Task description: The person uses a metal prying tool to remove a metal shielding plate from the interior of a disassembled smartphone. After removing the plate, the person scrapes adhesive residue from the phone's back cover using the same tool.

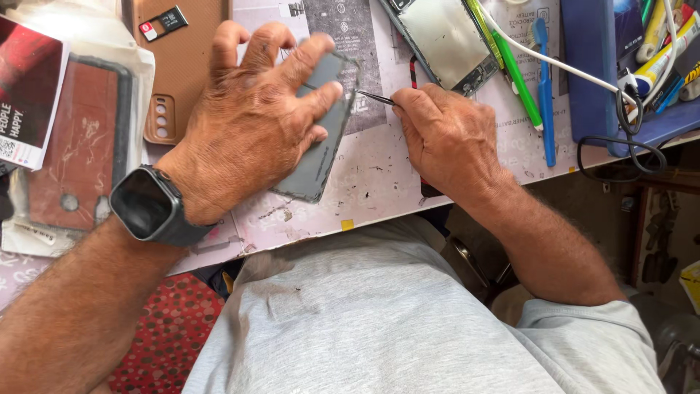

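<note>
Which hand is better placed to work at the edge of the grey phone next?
Probably the right hand: it holds the tweezers with the tip at the grey phone's edge. The left hand lies flat on the phone, pinning it to the mat.

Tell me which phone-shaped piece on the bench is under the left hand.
The dark grey slab, pinned flat by the left hand. The brown case back and the opened phone lie untouched farther up the bench.

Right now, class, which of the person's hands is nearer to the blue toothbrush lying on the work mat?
Right. The right hand, pinching thin metal tweezers, lies just left of the blue toothbrush. The left hand presses on the flat grey phone, farther left beyond the right hand.
</note>
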